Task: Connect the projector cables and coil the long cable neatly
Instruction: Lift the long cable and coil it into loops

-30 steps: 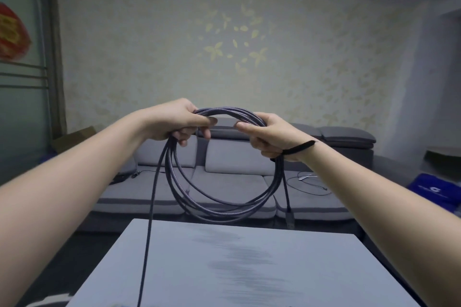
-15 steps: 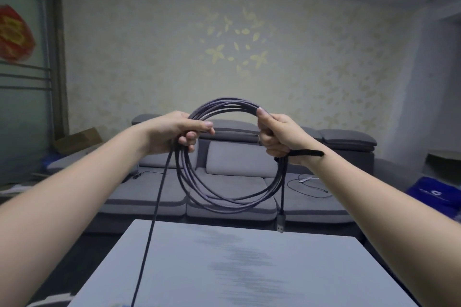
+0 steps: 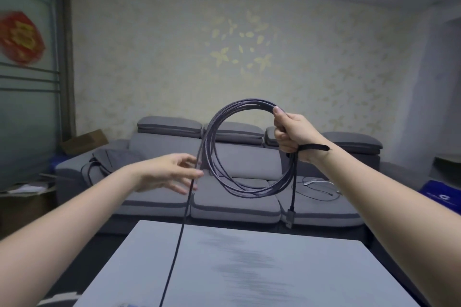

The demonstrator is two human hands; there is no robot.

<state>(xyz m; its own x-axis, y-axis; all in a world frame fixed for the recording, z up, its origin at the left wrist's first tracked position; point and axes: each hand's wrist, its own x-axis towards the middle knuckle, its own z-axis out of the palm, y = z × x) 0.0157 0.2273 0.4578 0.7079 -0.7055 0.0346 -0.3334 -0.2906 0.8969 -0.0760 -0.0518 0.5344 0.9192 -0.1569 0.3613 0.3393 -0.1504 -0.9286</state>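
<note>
- Cable [image 3: 249,147], dark and braided, hangs in several round loops in the air in front of the grey sofa [image 3: 237,164] and above the far edge of the white table [image 3: 249,269].
- Right hand [image 3: 291,132] grips the coil at its upper right, fingers curled round the bundled strands; a black strap [image 3: 315,148] sticks out by the wrist.
- Plug end [image 3: 289,219] dangles straight down below that hand, just past the table edge.
- Left hand [image 3: 169,173] is beside the coil's left side, fingers spread and relaxed, fingertips at the free strand [image 3: 179,232] that drops across the table; whether they touch it is unclear.
</note>
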